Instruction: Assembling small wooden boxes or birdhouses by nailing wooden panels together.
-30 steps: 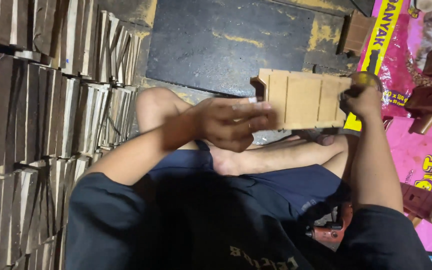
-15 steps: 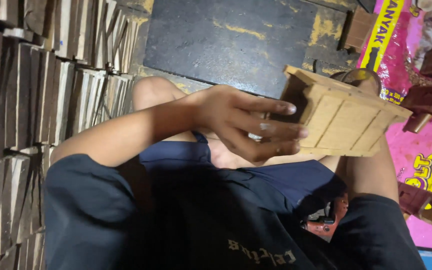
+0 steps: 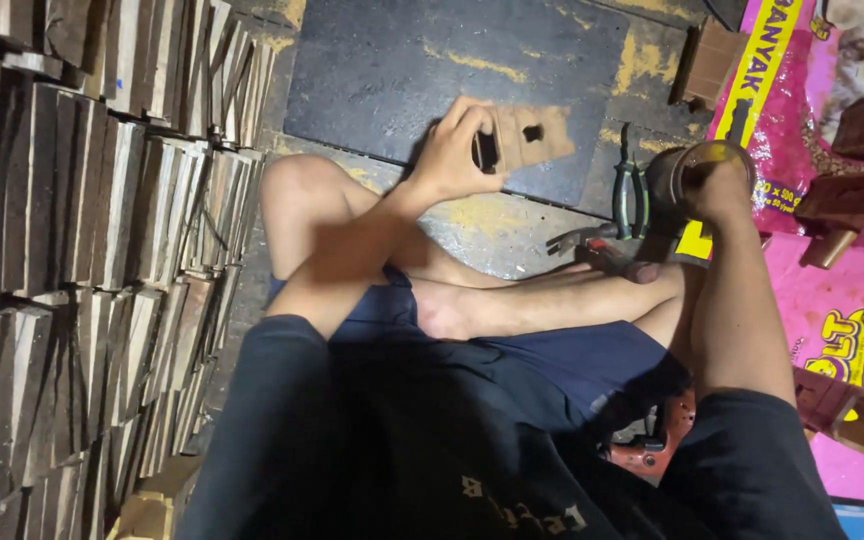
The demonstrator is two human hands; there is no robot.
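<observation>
While left hand clamps wooden piece | right hand grip reaches into round container, closure unclear.

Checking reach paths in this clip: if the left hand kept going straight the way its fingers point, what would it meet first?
The left hand already holds a small wooden piece with cut-out holes. Beyond that, its line runs over the dark board toward the pliers; depth is unclear, so it may pass above them.

You have one view only, from the camera on your head, facing steeply down over your lap and crossed legs to the dark board at twelve o'clock. It sits close: stacked wood pieces crowd nine o'clock, a pink sack three o'clock.
</observation>
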